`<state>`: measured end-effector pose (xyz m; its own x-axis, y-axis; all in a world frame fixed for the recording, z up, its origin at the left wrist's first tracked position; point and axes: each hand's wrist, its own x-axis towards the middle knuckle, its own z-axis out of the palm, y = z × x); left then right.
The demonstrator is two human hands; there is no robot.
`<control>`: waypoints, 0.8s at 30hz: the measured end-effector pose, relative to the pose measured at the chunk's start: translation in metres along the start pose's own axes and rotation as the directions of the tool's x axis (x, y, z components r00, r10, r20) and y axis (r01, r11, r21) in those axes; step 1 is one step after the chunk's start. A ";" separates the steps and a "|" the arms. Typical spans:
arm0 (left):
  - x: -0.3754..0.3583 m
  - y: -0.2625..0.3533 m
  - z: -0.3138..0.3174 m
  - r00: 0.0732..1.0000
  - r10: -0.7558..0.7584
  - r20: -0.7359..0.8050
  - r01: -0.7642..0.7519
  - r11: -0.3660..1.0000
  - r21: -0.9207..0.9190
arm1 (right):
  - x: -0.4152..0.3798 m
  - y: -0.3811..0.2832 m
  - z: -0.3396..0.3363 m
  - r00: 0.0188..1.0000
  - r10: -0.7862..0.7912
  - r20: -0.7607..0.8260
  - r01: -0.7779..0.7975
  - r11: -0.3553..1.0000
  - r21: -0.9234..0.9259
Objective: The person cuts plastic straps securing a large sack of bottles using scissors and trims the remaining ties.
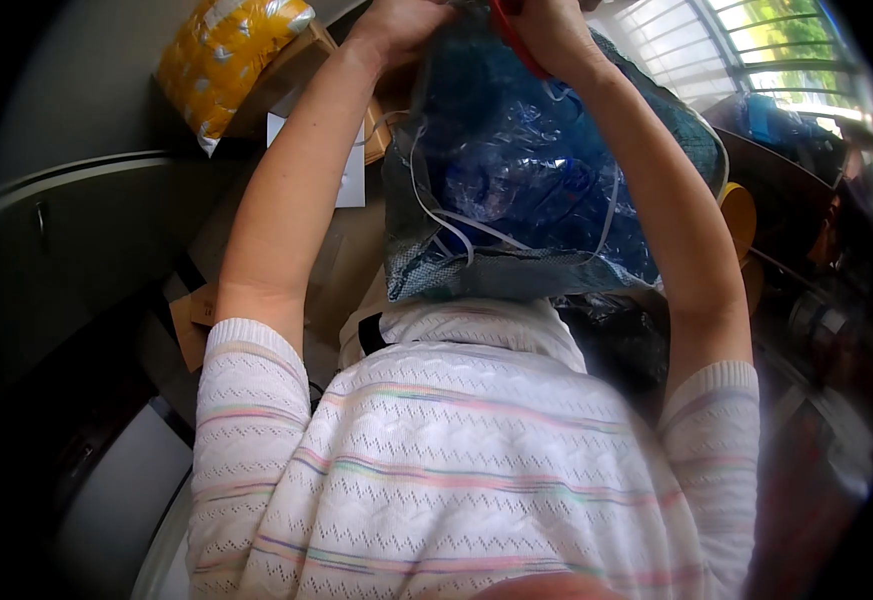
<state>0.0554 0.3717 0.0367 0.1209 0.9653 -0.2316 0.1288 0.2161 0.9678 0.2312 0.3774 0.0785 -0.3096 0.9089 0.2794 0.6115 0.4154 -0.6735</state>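
Observation:
A large blue-green woven bag (516, 275) stands open in front of my body, with clear crinkled plastic (526, 170) and blue items inside it. White cords trail over its near side. My left hand (401, 28) is at the top edge, by the bag's far part; its fingers are mostly hidden or cut off. My right hand (554, 35) is also at the top edge, closed around a red-handled tool (518, 40), whose far end I cannot make out.
A yellow patterned package (226, 65) lies on a wooden box at the upper left, near a white sheet (351, 180). Black plastic (616, 335) sits below the bag. A barred window (781, 45) is at the upper right, with a yellow round object (737, 218) beneath.

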 end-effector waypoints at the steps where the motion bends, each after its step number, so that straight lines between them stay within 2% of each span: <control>1: 0.001 -0.001 0.000 1.000 0.003 -0.011 -0.003 1.000 -0.025 | 0.000 0.001 0.001 1.000 -0.007 -0.006 0.007 1.000 -0.015; 6: -0.003 0.004 0.003 1.000 0.001 -0.004 -0.001 0.996 -0.086 | 0.002 0.000 0.000 0.999 0.011 0.041 -0.010 0.999 -0.035; 9: -0.005 0.002 0.002 0.996 0.064 0.068 -0.049 0.978 -0.201 | 0.003 0.002 0.001 1.000 -0.009 0.026 0.009 1.000 -0.006; 12: -0.001 -0.003 -0.007 0.988 0.062 0.145 -0.031 0.978 -0.207 | 0.003 0.004 0.002 0.999 -0.036 0.005 0.035 0.999 0.017; 15: -0.008 0.006 -0.008 0.960 -0.089 0.266 0.233 0.782 -0.578 | 0.003 -0.003 0.000 0.998 0.001 0.058 -0.002 1.000 0.020; 16: -0.004 0.000 -0.009 0.954 -0.152 0.259 0.271 0.807 -0.525 | 0.003 -0.006 -0.001 0.996 0.023 0.085 -0.025 1.000 0.017; 18: 0.000 -0.008 -0.009 0.933 -0.274 0.231 0.350 0.840 -0.414 | 0.003 0.002 0.007 0.998 -0.053 0.023 0.052 0.998 0.047; 21: -0.008 0.005 0.017 0.968 -0.248 0.021 0.218 0.804 -0.554 | 0.007 0.008 0.014 0.993 -0.120 -0.006 0.120 0.993 -0.013; 22: -0.003 0.005 0.012 0.993 -0.106 -0.057 0.070 0.896 -0.438 | 0.006 0.006 0.012 0.991 -0.132 -0.008 0.131 0.990 -0.052; 24: 0.011 0.003 -0.008 0.966 0.213 -0.147 -0.235 0.959 -0.158 | 0.000 -0.009 -0.013 1.000 -0.008 0.006 0.008 1.000 0.020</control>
<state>0.0498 0.3844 0.0382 -0.0008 1.0000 -0.0032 -0.0605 0.0031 0.9982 0.2352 0.3745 0.0940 -0.3187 0.9053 0.2807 0.5942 0.4216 -0.6850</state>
